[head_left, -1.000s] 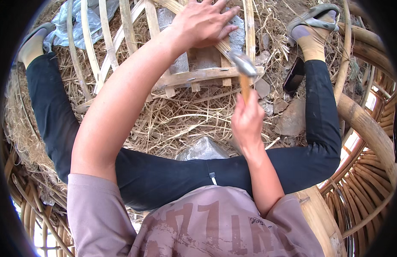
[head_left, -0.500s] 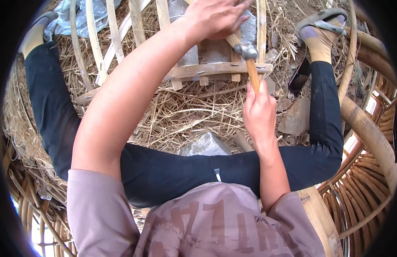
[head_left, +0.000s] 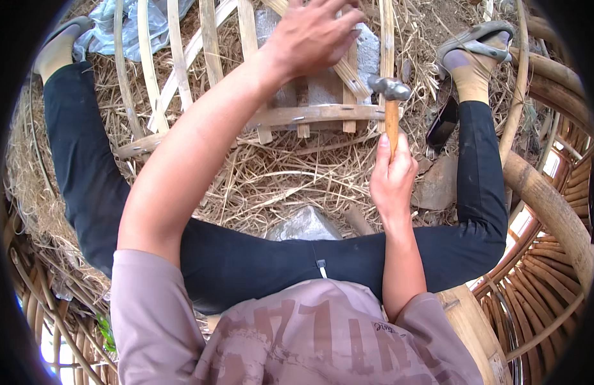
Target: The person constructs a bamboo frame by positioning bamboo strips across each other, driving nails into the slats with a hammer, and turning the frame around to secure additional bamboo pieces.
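Note:
My right hand [head_left: 393, 176] is wrapped round the wooden handle of a hammer [head_left: 391, 122], whose metal head stands up just right of a diagonal bamboo strip's lower end. My left hand [head_left: 316, 35] lies over this diagonal strip [head_left: 351, 78], palm down with its fingers spread; whether its fingertips press on the strip is hidden. Under both is a frame of bamboo slats [head_left: 210, 42], joined along its near end by a crosswise bamboo strip [head_left: 316, 114] with small metal fasteners in it. A grey block-like surface [head_left: 367, 51] shows beneath the slats.
Straw and shavings [head_left: 278, 186] cover the ground. A dark phone-like object [head_left: 442, 124] leans beside my right foot. A grey stone [head_left: 305, 224] sits near my legs. Bluish plastic [head_left: 133, 29] lies far left, and curved bamboo furniture [head_left: 553, 212] stands at right.
The hammer has moved slightly right and nearer to me, its head now off the diagonal strip's end. My left hand has shifted a little, with its fingers more spread.

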Action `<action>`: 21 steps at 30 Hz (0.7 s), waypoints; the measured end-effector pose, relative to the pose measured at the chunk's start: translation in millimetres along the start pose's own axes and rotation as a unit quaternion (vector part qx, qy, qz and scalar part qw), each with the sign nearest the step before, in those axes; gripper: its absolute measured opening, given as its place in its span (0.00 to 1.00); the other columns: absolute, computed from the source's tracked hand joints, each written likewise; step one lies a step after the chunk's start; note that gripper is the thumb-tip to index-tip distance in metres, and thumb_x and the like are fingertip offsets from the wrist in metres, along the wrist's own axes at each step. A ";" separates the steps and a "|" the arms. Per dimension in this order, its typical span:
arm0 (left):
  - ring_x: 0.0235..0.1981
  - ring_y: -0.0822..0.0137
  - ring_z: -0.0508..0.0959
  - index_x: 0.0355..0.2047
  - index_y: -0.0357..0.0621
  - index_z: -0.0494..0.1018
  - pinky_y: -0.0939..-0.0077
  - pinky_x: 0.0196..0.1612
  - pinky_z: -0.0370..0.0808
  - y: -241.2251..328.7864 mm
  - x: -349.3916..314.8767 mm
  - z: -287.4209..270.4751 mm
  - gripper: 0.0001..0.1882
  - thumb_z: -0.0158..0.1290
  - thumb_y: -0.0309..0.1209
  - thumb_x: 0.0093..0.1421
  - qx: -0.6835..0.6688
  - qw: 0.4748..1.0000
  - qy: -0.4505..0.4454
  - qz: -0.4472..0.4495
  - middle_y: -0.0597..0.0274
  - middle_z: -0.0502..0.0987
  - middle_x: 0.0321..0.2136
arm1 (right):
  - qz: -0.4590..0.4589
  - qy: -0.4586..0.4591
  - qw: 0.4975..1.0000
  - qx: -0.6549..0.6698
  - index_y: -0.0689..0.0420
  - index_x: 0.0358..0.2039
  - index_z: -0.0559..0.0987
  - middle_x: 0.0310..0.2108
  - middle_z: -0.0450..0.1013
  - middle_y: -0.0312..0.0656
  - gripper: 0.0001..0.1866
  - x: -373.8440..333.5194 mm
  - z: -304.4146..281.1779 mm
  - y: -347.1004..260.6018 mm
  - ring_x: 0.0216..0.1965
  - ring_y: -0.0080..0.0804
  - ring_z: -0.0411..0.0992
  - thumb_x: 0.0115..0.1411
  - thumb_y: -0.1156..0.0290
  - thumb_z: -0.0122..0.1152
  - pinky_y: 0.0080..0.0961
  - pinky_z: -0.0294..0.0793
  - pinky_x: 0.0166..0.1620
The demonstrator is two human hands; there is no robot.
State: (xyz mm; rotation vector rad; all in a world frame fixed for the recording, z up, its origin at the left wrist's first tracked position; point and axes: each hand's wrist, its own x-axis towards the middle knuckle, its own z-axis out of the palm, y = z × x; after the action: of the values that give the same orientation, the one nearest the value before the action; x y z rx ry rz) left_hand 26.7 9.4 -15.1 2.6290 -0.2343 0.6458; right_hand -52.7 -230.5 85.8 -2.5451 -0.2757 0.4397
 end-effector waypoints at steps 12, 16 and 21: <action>0.40 0.59 0.76 0.20 0.45 0.79 0.54 0.53 0.69 -8.4 -8.6 -11.2 0.17 0.56 0.43 0.59 -0.053 0.992 -0.115 0.009 0.60 0.79 0.29 | 0.076 0.025 0.990 0.120 0.61 0.33 0.72 0.18 0.66 0.39 0.16 5.9 -3.1 24.6 0.19 0.27 0.65 0.76 0.64 0.49 0.32 0.64 0.25; 0.38 0.59 0.76 0.17 0.44 0.79 0.55 0.53 0.69 -8.3 -7.1 -12.0 0.19 0.55 0.42 0.60 -0.058 0.990 -0.128 -0.005 0.60 0.79 0.27 | 0.087 0.027 0.988 0.128 0.61 0.33 0.72 0.18 0.68 0.38 0.17 6.9 -5.6 23.1 0.20 0.26 0.68 0.76 0.62 0.49 0.31 0.65 0.25; 0.36 0.60 0.76 0.17 0.43 0.79 0.56 0.53 0.69 -7.0 -4.6 -14.6 0.19 0.56 0.41 0.60 -0.066 0.988 -0.136 -0.002 0.59 0.79 0.27 | 0.112 0.028 0.982 0.150 0.61 0.33 0.72 0.19 0.68 0.39 0.17 8.4 -8.0 21.2 0.20 0.26 0.68 0.75 0.61 0.51 0.31 0.66 0.26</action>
State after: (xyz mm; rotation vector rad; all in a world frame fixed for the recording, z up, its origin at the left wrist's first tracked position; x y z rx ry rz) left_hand 18.6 22.4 -8.0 2.5806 -0.3393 0.2562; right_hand -39.8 -249.6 78.7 -2.2931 0.0951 0.4562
